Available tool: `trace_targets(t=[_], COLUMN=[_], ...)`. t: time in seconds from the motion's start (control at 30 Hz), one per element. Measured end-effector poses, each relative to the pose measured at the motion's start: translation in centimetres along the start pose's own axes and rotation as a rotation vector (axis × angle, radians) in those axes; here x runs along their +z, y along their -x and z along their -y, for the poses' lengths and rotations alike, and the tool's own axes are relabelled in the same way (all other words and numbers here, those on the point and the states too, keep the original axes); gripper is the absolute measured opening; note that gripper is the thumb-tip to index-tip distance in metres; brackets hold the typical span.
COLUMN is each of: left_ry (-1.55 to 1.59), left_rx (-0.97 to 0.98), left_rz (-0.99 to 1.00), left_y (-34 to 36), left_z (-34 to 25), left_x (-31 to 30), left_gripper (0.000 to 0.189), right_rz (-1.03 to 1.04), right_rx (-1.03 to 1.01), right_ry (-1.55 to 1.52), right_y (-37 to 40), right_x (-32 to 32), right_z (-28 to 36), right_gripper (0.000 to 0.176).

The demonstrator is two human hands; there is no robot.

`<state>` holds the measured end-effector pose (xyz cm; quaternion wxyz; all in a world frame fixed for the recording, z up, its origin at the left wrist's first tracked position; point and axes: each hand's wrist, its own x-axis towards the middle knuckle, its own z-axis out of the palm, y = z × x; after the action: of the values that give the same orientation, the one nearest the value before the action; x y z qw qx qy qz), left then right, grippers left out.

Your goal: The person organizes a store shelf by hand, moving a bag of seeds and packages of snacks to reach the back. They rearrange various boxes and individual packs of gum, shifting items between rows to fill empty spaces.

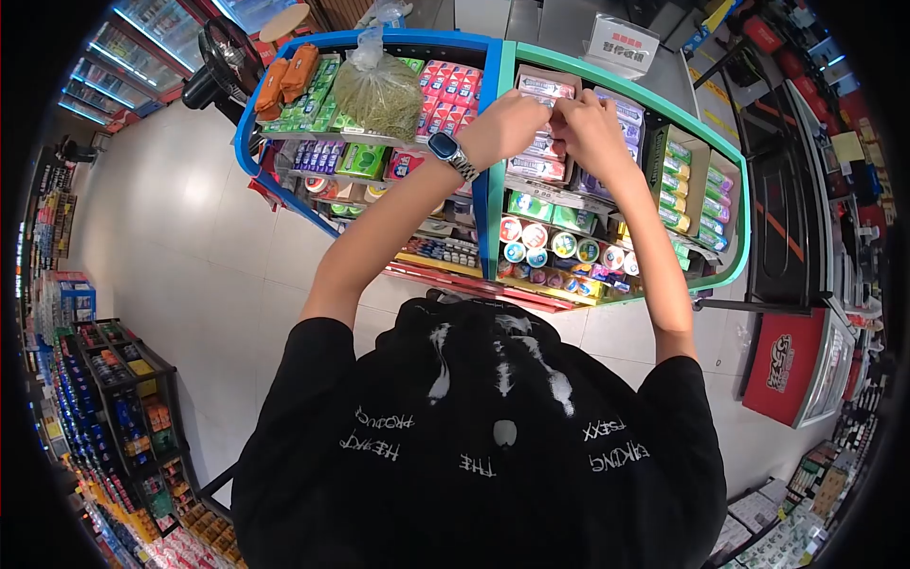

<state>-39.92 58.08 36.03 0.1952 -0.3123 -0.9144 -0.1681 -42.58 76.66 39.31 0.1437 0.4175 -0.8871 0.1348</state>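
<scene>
Both hands meet over an open box of white gum packs on the upper shelf of the display rack. My left hand, with a watch on its wrist, has its fingers bent in at the box. Beside it, my right hand is closed, its fingertips close to those of the left. What the fingers hold is hidden by the hands. Purple gum packs lie just right of my right hand. Pink gum packs fill the section left of my left hand.
A bag of green stuff and orange packets lie on the rack's left section. Round tubs line a lower shelf. A sign stands behind. A black fan is at the left, a red-sided case at the right.
</scene>
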Motion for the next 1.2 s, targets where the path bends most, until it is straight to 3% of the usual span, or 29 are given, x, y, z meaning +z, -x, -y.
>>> trace_targets(t=[0.07, 0.13, 0.27, 0.37, 0.53, 0.7, 0.8, 0.83, 0.93, 1.2], left_ry=[-0.002, 0.084, -0.028, -0.143, -0.295, -0.413, -0.439, -0.423, -0.371, -0.458], left_rx=[0.023, -0.191, -0.163, -0.060, -0.117, -0.153, -0.163, -0.175, -0.146, -0.151], left_rz=[-0.097, -0.139, -0.116, -0.075, -0.056, -0.007, -0.092, -0.058, -0.091, 0.002], left_y=[0.2, -0.2, 0.9, 1.4, 1.1, 0.9, 1.3, 1.5, 2.8, 4.5], left_z=[-0.8, -1.9, -2.5, -2.4, -4.6, -4.8, -5.0, -5.2, -6.1, -8.0], left_x=[0.1, -1.1, -1.9, -2.0, -1.7, -0.6, -0.3, -0.4, -0.6, -1.6], left_gripper=[0.011, 0.003, 0.002, 0.002, 0.005, 0.007, 0.008, 0.011, 0.014, 0.029], right_rz=[0.025, 0.052, 0.035, 0.046, -0.166, -0.180, -0.242, -0.148, -0.246, -0.145], right_rx=[-0.018, -0.020, -0.080, -0.010, -0.044, 0.118, 0.084, 0.115, 0.071, 0.070], right_ry=[0.034, -0.001, 0.004, 0.047, 0.328, 0.127, 0.081, 0.085, 0.100, 0.250], right_y=[-0.2, -0.3, -0.4, -0.5, 0.3, 0.9, 2.0, 2.3, 3.0, 2.2], right_x=[0.0, 0.0, 0.2, 0.6, 0.7, 2.0, 2.0, 1.3, 1.5, 2.4], right_z=[-0.3, -0.8, -0.9, -0.2, 2.1, 2.0, 2.3, 3.0, 4.0, 3.4], right_gripper=[0.020, 0.021, 0.018, 0.018, 0.022, 0.014, 0.010, 0.011, 0.018, 0.032])
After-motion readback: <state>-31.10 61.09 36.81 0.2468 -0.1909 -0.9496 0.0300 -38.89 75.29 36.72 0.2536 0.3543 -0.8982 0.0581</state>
